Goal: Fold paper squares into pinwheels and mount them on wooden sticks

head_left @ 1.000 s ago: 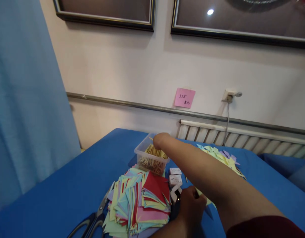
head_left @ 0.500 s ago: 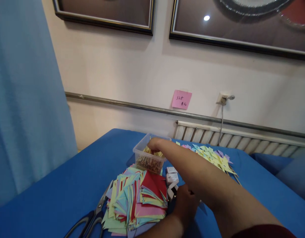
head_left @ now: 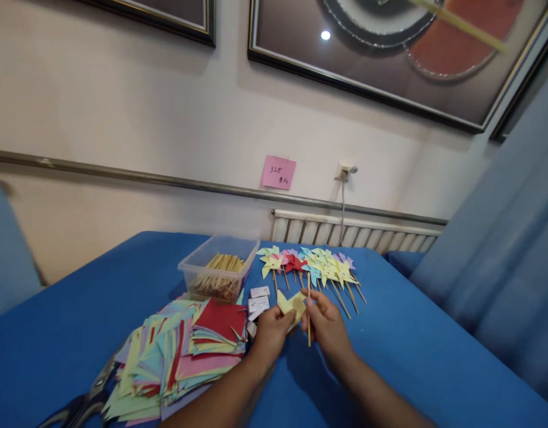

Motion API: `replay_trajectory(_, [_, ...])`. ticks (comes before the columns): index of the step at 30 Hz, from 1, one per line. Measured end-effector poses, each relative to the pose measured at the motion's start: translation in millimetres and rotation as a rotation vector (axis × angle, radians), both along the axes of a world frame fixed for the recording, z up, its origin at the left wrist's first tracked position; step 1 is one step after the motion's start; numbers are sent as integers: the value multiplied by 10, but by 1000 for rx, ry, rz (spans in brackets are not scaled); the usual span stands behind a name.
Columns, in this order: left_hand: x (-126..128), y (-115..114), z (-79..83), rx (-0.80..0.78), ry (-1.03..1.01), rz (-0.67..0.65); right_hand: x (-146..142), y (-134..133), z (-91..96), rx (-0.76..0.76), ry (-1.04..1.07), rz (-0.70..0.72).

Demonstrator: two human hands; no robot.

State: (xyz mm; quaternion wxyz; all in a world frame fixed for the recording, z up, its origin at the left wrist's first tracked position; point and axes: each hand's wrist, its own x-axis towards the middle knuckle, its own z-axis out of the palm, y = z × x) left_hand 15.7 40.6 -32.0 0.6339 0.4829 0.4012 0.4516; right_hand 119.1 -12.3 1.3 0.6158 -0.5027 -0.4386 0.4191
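A pale yellow paper pinwheel (head_left: 293, 304) is pinched in my left hand (head_left: 274, 329), held above the blue table. My right hand (head_left: 326, 324) is closed round a thin wooden stick (head_left: 308, 333), which stands nearly upright beside the pinwheel's right edge. I cannot tell whether stick and paper touch. Just left of my left hand lie small white boxes (head_left: 258, 305). A clear plastic box (head_left: 189, 274) holding many wooden sticks (head_left: 224, 267) stands behind the paper pile.
A heap of coloured, slit paper squares (head_left: 180, 356) covers the table's left front. Scissors (head_left: 93, 392) lie left of it. Finished pinwheels on sticks (head_left: 318, 264) lie at the back, on the blue tablecloth (head_left: 403, 351). A radiator (head_left: 309, 229) lines the wall.
My right hand has left the stick box and now holds a stick in front of me. My left hand shows the yellow pinwheel. The view has swung right.
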Motion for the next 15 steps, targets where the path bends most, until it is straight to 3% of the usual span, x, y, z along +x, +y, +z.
replay_trajectory(4, [5,-14,10,37,63,57,134,-94,-263,37,26,21])
replay_trajectory(15, [-7,-53,66,88,157,123,28,-96,-382,47,-6,208])
